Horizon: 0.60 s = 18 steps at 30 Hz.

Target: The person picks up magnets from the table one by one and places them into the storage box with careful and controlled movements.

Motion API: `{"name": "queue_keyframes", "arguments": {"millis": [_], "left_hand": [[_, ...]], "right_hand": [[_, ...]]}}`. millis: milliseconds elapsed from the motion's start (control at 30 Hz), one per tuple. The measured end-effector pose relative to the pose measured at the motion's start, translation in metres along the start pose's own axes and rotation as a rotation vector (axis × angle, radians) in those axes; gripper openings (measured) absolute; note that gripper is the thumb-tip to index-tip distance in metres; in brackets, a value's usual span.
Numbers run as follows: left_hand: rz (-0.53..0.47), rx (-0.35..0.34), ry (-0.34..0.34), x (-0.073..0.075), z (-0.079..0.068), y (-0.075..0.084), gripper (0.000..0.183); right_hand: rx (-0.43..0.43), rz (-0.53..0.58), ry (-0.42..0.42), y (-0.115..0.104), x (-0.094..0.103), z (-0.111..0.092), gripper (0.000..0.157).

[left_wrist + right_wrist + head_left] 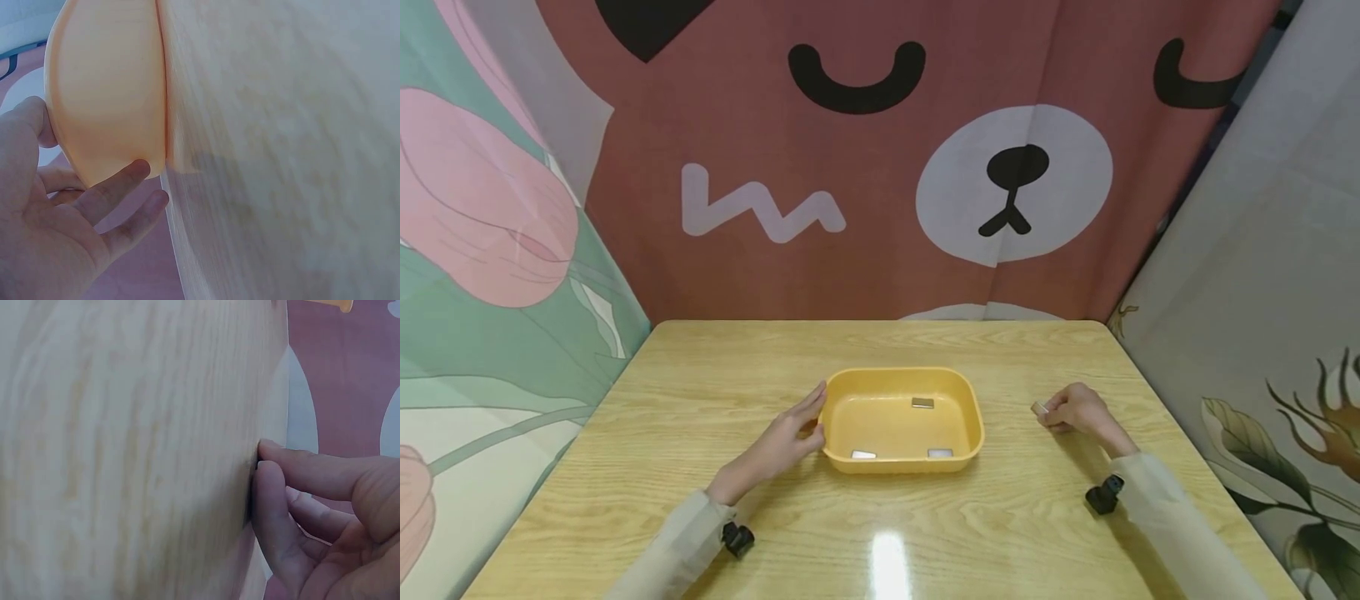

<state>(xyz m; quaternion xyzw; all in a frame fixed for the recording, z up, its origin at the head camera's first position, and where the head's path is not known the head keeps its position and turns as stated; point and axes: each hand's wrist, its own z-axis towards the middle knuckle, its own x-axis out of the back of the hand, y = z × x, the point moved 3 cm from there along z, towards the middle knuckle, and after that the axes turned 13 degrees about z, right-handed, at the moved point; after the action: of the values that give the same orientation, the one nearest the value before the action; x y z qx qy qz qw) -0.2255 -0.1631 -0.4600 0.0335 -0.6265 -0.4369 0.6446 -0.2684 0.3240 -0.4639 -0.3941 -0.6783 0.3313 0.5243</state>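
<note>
A yellow plastic tray [902, 466] with rounded corners stands on the table. Inside lie a gold-brown rectangular piece [922, 403] toward the back, a white piece [863, 455] at the front left and a greyish piece [940, 453] at the front right. My left hand [781, 442] touches the tray's left end, its fingers spread and fairly straight along the wall [112, 94]. To the right of the tray, my right hand [1078, 410] pinches a small flat rectangular piece [1039, 408] between thumb and fingertips, low at the tabletop. Those fingertips mostly hide it in the right wrist view.
The light wood-grain table [752, 350] reaches back to a curtain [880, 275] printed with a bear's face. Patterned cloths hang at the left [490, 350] and right [1247, 275] sides. Light glares off the tabletop near the front.
</note>
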Motion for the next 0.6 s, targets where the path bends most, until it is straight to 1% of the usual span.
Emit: {"name": "queue_keyframes", "arguments": {"millis": [100,200,467,600], "left_hand": [[0.0,-0.002,-0.002,-0.0003,-0.0001,-0.0003,0.06],[0.006,-0.01,0.004,0.0001,0.0004,-0.0001,0.06],[0.016,-0.009,0.012,-0.0012,0.0,-0.0011,0.06],[0.016,-0.009,0.013,-0.0009,-0.0003,-0.0006,0.06]], "right_hand": [[-0.016,-0.003,0.024,0.0014,0.0003,-0.0005,0.018],[0.0,-0.012,0.035,0.0011,0.0002,-0.001,0.02],[0.05,-0.032,0.051,-0.0006,-0.0022,-0.0024,0.011],[0.058,-0.016,0.045,-0.0014,-0.0033,-0.0042,0.012]]}}
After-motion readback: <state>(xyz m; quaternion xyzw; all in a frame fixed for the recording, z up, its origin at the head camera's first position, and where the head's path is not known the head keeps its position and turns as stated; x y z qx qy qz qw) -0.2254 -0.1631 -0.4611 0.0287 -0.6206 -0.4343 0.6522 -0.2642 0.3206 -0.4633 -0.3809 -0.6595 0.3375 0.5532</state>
